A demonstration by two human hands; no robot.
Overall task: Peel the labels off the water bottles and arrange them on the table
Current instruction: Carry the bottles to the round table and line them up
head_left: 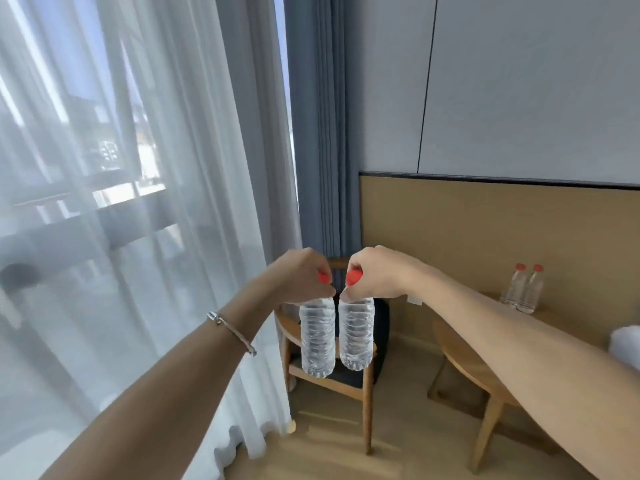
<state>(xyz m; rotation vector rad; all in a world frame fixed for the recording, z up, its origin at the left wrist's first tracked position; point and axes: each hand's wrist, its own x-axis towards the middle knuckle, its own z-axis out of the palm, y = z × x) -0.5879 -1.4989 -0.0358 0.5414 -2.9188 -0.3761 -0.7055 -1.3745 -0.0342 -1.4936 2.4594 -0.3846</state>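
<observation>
My left hand grips the red-capped neck of a clear water bottle that hangs upright in the air. Beside it, my right hand grips the neck of a second clear bottle with a red cap. The two bottles hang side by side, almost touching, above a wooden chair. Neither shows a label. Two more red-capped bottles stand together on the round wooden table at the right, close to the wall.
A wooden chair with a dark seat stands below the held bottles, by the blue curtain. White sheer curtains cover the window on the left. Something white lies at the table's right edge.
</observation>
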